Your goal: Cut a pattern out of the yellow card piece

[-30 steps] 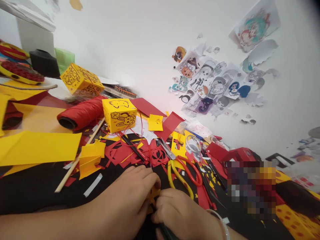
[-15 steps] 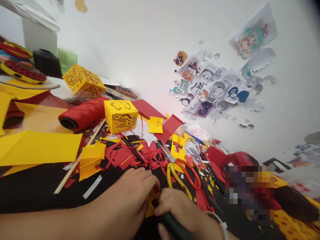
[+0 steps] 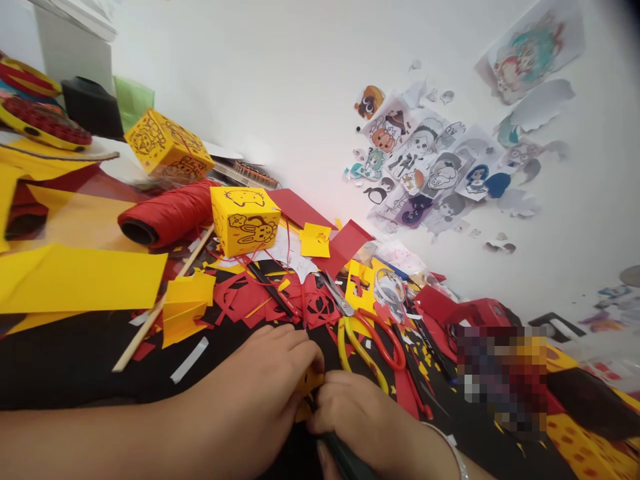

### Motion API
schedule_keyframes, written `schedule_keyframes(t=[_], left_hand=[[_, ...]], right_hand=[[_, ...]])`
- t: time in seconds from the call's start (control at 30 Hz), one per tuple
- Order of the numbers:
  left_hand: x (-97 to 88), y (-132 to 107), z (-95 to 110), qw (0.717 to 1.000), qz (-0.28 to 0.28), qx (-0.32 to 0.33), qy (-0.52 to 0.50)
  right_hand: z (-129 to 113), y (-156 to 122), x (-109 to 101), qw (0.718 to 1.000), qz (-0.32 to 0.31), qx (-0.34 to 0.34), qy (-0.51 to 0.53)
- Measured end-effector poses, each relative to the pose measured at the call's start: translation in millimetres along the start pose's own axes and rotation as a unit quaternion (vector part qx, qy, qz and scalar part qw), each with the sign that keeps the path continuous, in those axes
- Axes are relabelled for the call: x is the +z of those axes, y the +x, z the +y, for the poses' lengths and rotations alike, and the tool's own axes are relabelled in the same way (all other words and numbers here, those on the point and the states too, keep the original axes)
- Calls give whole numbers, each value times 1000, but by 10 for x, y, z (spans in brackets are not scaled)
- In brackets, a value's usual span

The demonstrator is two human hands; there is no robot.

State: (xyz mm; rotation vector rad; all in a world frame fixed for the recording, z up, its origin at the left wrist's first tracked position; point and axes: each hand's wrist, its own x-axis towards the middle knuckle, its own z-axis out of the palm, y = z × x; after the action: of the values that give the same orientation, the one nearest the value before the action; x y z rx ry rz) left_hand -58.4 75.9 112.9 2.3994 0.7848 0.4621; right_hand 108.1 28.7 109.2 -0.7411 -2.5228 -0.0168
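Observation:
Low in the head view, my left hand (image 3: 263,390) is closed on a small yellow paper piece (image 3: 311,382). The fingers hide most of the paper. My right hand (image 3: 360,410) grips a dark-green-handled tool (image 3: 346,457) against that paper; its working end is hidden, so its kind does not show. Both hands almost touch above the black tabletop (image 3: 75,373). Just beyond my right hand lie scissors with red handles (image 3: 387,340) and a tool with yellow handles (image 3: 363,353).
Red paper cutouts (image 3: 250,300) and scraps litter the table. Farther back stand yellow drawn-on cubes (image 3: 245,220), beside a red thread spool (image 3: 167,213). A wooden stick (image 3: 155,313) and folded yellow paper (image 3: 185,307) lie left. Drawings (image 3: 425,157) cover the wall.
The camera view has shifted slightly, so the table things sit a little higher in the picture. Both hands keep their hold, with the yellow paper showing slightly more between them.

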Motion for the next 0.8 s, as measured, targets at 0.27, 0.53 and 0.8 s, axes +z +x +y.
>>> schedule_keyframes(t=[0.27,0.53,0.8], left_hand=[[-49,10,35,1000,-12,-24,-10],[-100,-22,83,997,18,-50,-59],[-94,-9,25,1000,23,2,-17]], right_hand=[[75,-128,31,999,-7,19,25],[12,-152,67,986,125,109,-1],[-54,-197,230,976,120,149,-100]])
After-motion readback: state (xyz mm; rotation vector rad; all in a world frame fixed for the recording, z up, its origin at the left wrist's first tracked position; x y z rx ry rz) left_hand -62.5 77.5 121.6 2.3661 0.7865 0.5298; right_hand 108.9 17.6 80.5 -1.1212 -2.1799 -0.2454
